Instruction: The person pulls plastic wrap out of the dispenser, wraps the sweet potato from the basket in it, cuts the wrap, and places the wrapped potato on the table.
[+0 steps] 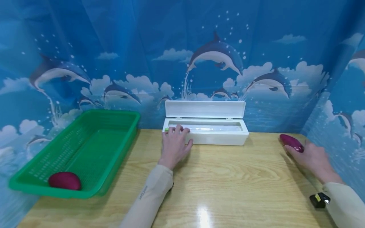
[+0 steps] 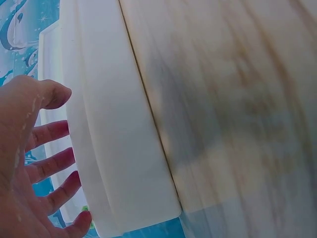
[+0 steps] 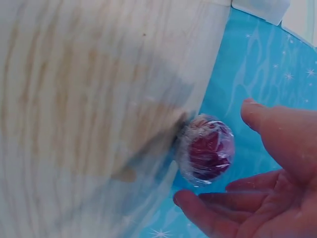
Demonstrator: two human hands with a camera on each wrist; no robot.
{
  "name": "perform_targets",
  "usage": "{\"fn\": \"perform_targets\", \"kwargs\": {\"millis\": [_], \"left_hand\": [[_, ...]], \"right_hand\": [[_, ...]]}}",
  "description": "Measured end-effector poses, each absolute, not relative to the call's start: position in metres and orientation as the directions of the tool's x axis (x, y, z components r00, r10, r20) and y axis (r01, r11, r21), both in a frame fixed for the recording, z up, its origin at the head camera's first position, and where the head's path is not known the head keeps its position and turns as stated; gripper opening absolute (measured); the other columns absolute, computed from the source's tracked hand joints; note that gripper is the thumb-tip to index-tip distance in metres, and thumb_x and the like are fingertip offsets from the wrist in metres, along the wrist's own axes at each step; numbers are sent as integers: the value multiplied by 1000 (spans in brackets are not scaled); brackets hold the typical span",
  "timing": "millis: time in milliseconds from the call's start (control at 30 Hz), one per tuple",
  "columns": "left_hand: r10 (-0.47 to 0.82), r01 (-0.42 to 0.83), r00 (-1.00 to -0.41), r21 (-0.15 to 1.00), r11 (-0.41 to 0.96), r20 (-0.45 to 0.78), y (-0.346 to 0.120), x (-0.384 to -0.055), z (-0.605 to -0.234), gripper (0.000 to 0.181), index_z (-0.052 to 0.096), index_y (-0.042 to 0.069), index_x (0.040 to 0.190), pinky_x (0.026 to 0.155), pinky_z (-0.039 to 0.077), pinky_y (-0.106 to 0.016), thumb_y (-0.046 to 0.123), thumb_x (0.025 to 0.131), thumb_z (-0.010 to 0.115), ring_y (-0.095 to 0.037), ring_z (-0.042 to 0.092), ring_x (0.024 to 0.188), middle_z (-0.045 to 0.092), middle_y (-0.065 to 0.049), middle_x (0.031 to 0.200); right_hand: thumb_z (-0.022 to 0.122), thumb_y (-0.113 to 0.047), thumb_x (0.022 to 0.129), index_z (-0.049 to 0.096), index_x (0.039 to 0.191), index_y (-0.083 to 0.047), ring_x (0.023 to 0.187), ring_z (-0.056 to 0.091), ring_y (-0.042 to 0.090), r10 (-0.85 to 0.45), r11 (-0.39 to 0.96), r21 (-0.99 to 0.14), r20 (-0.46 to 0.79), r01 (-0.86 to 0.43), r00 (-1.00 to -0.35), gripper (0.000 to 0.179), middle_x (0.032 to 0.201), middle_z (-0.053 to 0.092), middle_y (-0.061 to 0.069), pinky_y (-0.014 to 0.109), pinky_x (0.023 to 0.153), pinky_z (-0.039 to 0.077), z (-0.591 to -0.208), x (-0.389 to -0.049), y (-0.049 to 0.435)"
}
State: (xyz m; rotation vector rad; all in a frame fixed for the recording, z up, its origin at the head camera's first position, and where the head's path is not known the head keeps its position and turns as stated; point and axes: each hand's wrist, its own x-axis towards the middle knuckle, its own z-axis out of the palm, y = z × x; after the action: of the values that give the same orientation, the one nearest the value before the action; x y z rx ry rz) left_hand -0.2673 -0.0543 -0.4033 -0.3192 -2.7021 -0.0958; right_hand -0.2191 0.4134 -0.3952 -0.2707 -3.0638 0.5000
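A white box (image 1: 216, 138) with a roll of clear film inside stands at the back of the table, its hinged lid (image 1: 205, 109) up. My left hand (image 1: 174, 147) reaches to its left front edge; in the left wrist view the spread fingertips (image 2: 64, 191) are right at the rim, beside a small green part. At the far right lies a dark magenta oblong thing (image 1: 291, 142), its near end under crinkled clear film (image 3: 207, 151). My right hand (image 1: 316, 160) is beside that end, thumb and fingers apart in the right wrist view.
To the left is a green plastic basket (image 1: 114, 164) with slotted sides. A second dark magenta rounded thing (image 1: 65, 180) sits in its near corner. A blue dolphin-print sheet (image 1: 154, 47) hangs behind the wooden table (image 1: 228, 183) and along the right side.
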Motion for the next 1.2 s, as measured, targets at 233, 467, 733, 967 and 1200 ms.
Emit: {"fn": "perform_targets", "kwargs": {"millis": [233, 467, 733, 967, 1200], "left_hand": [[214, 257, -897, 60, 965, 387, -56, -267, -399, 42, 63, 25, 130, 98, 50, -58, 50, 97, 63, -33, 58, 120, 64, -6, 129], [241, 289, -905, 92, 953, 351, -60, -282, -388, 56, 58, 22, 139, 104, 47, -60, 55, 95, 63, -34, 51, 131, 58, -8, 141], [311, 326, -936, 69, 943, 165, -62, -303, -384, 70, 52, 26, 148, 115, 29, -74, 71, 95, 52, -29, 48, 143, 54, -5, 154], [305, 314, -948, 107, 943, 91, -65, -316, -380, 74, 49, 30, 152, 116, 23, -77, 77, 96, 38, -31, 44, 147, 50, -4, 158], [302, 312, -950, 247, 918, 76, -71, -327, -377, 51, 60, 29, 143, 116, 18, -79, 57, 104, 42, -29, 49, 143, 59, -3, 149]], "right_hand": [[55, -53, 101, 43, 140, 18, 66, 59, 35, 99, 959, -277, 129, 60, -987, 82, 82, 64, 29, 40, 48, 44, -380, -216, 396], [64, -23, 99, 66, 119, 7, 72, 63, 38, -129, 948, -232, 345, -218, -930, 36, 90, 68, 27, 47, 57, 49, -377, -223, 343], [64, -17, 99, 60, 135, 4, 114, 63, 49, -222, 902, -292, 316, -317, -922, 42, 129, 63, 33, 65, 90, 53, -378, -244, 299], [62, -15, 101, 57, 139, 2, 123, 56, 50, -270, 861, -312, 390, -402, -880, 42, 133, 61, 30, 68, 101, 45, -382, -270, 281], [60, -12, 101, 59, 139, 2, 122, 57, 50, -324, 847, -309, 346, -433, -881, 41, 132, 63, 31, 67, 104, 44, -378, -304, 268]]}}
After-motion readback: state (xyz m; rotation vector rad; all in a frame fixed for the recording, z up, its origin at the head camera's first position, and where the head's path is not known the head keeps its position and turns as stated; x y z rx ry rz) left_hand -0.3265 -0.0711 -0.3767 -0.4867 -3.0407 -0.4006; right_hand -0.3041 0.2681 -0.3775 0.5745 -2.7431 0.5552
